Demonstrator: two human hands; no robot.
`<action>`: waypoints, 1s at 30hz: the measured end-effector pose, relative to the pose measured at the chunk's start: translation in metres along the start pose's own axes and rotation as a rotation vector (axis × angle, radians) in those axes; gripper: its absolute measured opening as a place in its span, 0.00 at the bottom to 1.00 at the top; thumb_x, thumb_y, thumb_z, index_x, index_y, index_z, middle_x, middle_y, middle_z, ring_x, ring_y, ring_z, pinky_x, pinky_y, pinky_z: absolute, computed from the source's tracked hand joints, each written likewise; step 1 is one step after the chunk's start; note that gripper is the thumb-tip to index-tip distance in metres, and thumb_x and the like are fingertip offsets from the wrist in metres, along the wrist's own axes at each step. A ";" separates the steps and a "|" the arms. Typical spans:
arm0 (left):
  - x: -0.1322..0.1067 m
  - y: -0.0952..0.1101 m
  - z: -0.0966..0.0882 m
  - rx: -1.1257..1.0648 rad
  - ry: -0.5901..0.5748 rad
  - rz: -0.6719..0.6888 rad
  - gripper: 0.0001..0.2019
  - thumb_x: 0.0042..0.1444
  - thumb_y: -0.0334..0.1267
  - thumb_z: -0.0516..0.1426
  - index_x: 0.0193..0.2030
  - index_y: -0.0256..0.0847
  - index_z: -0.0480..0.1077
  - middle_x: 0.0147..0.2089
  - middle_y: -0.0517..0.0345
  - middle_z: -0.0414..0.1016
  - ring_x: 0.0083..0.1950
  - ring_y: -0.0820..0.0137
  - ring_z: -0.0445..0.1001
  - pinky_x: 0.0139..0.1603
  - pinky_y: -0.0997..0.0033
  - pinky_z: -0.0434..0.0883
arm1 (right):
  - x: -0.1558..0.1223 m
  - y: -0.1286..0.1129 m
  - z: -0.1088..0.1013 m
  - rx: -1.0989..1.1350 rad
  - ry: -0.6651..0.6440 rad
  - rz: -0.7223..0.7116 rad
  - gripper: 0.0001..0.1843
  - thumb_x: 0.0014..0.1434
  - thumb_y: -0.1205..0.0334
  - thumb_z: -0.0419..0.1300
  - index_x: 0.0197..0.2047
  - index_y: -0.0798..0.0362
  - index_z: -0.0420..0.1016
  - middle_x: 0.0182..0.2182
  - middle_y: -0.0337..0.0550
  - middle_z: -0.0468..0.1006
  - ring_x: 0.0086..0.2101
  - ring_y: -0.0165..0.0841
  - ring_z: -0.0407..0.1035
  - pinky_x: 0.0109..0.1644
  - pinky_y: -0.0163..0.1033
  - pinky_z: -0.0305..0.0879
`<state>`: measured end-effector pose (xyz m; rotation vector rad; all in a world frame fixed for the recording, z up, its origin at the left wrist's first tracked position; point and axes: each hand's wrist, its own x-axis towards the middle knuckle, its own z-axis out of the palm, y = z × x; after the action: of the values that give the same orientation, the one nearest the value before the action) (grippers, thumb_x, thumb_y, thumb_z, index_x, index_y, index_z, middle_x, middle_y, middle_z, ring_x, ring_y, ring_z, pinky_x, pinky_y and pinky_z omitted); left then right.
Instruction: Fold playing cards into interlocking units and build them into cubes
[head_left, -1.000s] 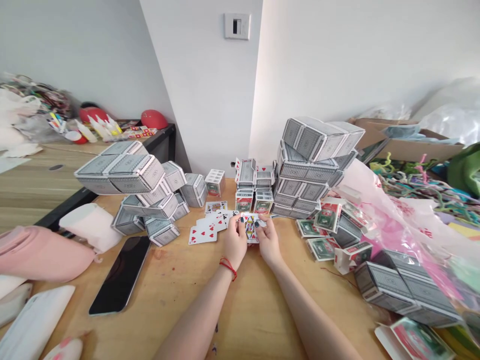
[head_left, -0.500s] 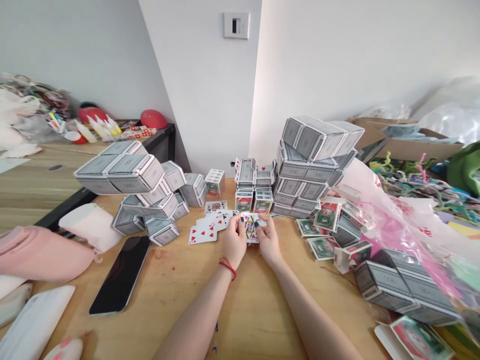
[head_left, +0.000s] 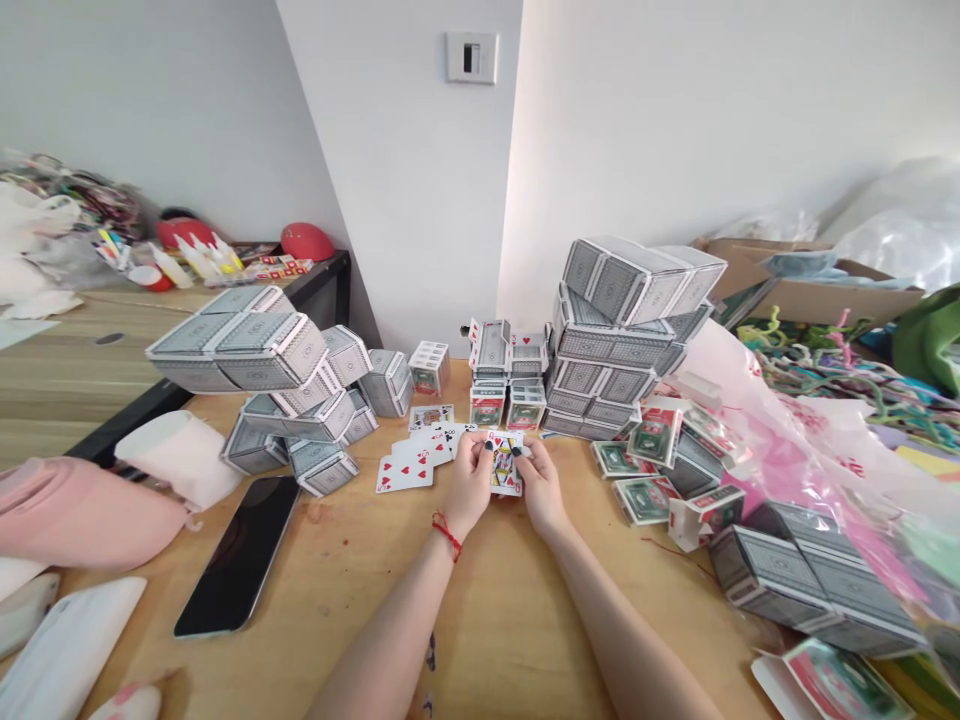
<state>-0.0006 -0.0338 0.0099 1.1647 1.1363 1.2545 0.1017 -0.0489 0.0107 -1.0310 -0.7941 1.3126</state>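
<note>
Between my two hands is a playing card (head_left: 505,466), a red queen, face up just above the table. My left hand (head_left: 474,474) pinches its left side, thumb on the face. My right hand (head_left: 539,482) grips the right side the same way. Whether more cards lie behind it is hidden. Left of my hands, several loose cards (head_left: 405,472) overlap face up on the wood, hearts in front and a king (head_left: 432,416) at the back. Two upright card boxes (head_left: 487,407) stand just beyond my hands, with card-built blocks (head_left: 492,345) on top.
A tall stack of card-built blocks (head_left: 611,340) rises at right, another leaning stack (head_left: 262,350) at left. A black phone (head_left: 238,555) lies on the left. Card boxes (head_left: 646,498) and pink plastic (head_left: 806,440) crowd the right. A wall stands behind.
The queen has tilted a little and shifted slightly right between my fingers, showing more of its face. Both hands keep their pinch. The whole view has moved slightly.
</note>
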 end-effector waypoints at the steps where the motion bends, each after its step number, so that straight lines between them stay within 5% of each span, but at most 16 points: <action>1: 0.001 -0.001 -0.001 -0.014 -0.021 -0.019 0.06 0.54 0.39 0.50 0.38 0.41 0.60 0.24 0.65 0.59 0.22 0.78 0.58 0.21 0.80 0.57 | 0.000 0.000 0.000 -0.024 0.004 -0.004 0.13 0.50 0.57 0.56 0.39 0.49 0.62 0.18 0.30 0.67 0.15 0.26 0.61 0.16 0.30 0.59; 7: 0.004 0.002 -0.007 -0.048 -0.143 -0.118 0.07 0.53 0.39 0.49 0.38 0.42 0.60 0.23 0.66 0.57 0.21 0.78 0.57 0.20 0.80 0.57 | -0.001 -0.002 0.001 -0.115 0.013 0.016 0.12 0.51 0.54 0.54 0.39 0.49 0.62 0.17 0.30 0.65 0.14 0.27 0.60 0.13 0.31 0.56; 21: 0.003 -0.001 -0.005 0.025 -0.092 -0.043 0.07 0.51 0.34 0.48 0.37 0.40 0.63 0.20 0.67 0.52 0.19 0.79 0.53 0.18 0.80 0.52 | -0.003 0.000 0.002 -0.095 0.039 0.030 0.09 0.50 0.58 0.53 0.37 0.49 0.62 0.18 0.31 0.66 0.14 0.25 0.59 0.12 0.29 0.53; 30: 0.003 0.006 -0.007 0.129 -0.113 0.041 0.06 0.51 0.34 0.48 0.34 0.39 0.65 0.23 0.63 0.61 0.22 0.77 0.59 0.21 0.78 0.57 | 0.005 0.008 -0.006 -0.060 0.050 0.017 0.07 0.48 0.60 0.54 0.33 0.49 0.65 0.21 0.32 0.68 0.19 0.27 0.61 0.21 0.32 0.59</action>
<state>-0.0079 -0.0312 0.0158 1.3437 1.1270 1.1445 0.1049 -0.0457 0.0005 -1.1160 -0.7930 1.2788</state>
